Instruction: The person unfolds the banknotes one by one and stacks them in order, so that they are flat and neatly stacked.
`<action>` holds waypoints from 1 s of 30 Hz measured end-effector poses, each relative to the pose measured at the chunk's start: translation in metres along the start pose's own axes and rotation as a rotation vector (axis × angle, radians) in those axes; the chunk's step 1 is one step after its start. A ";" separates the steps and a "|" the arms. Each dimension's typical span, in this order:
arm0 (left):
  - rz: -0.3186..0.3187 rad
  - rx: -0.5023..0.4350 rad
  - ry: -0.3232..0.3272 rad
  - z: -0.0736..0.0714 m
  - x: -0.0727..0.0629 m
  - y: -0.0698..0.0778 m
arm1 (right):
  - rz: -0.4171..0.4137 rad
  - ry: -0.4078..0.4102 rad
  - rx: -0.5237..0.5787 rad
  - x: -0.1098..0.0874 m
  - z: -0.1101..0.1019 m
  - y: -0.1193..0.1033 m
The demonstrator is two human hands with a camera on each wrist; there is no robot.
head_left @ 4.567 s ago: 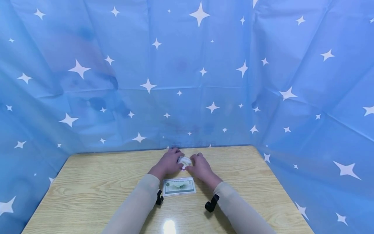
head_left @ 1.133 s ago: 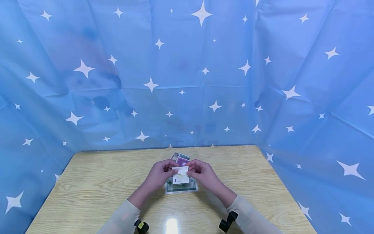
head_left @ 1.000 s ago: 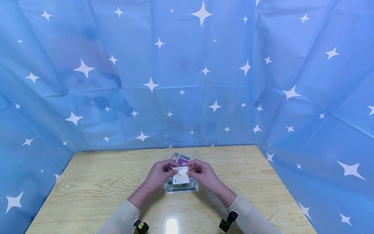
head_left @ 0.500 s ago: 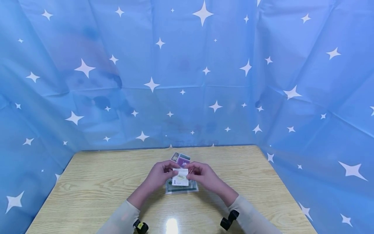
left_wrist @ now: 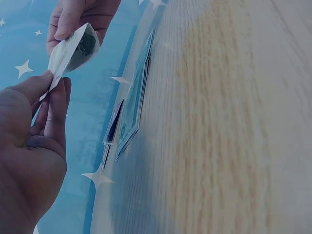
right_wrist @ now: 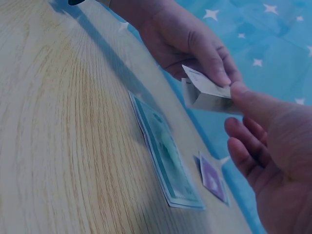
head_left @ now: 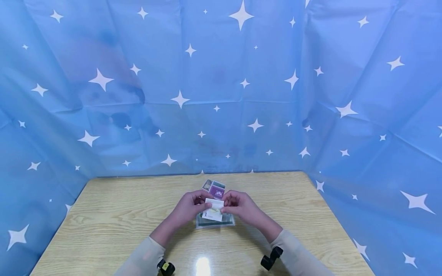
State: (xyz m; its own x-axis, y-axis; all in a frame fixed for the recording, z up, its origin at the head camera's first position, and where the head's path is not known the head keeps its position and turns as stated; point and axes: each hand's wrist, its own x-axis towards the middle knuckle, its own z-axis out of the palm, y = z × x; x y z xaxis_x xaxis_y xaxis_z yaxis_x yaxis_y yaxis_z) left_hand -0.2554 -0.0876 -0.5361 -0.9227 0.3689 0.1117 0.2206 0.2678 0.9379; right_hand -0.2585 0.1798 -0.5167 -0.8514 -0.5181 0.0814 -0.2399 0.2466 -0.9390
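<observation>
A pale folded banknote (head_left: 212,214) marked with a 1 is held up between both hands, over the near green banknote (head_left: 216,223). My left hand (head_left: 188,207) pinches its left side between thumb and fingers. My right hand (head_left: 243,208) pinches its right side the same way. In the left wrist view the folded banknote (left_wrist: 61,58) shows a dark printed face between its layers. From the right wrist view, the layers of the folded banknote (right_wrist: 204,95) stand apart at one end. The green banknote (right_wrist: 163,146) lies flat below, partly covered in the head view.
Just beyond the hands lies a small purple folded banknote (head_left: 216,191), with a greyish-green one (head_left: 207,185) beside and partly under it. The wooden table (head_left: 131,218) ends at a blue star-patterned curtain (head_left: 214,145). Black wrist cameras (head_left: 271,258) sit on both sleeves.
From the table's far part, the hands have come nearer with the pale folded banknote lifted, and the purple one now shows. In the last half second the held banknote has turned slightly clockwise.
</observation>
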 end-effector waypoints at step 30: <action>0.003 -0.044 0.076 0.001 -0.003 0.003 | -0.066 0.148 -0.168 0.007 0.000 -0.005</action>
State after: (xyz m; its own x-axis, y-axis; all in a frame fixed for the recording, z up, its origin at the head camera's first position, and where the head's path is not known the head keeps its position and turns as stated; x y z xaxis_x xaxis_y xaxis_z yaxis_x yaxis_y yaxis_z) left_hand -0.2516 -0.0867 -0.5338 -0.9437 0.3009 0.1372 0.2106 0.2267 0.9509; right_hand -0.2636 0.1753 -0.5117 -0.8874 -0.4148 0.2011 -0.3616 0.3556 -0.8619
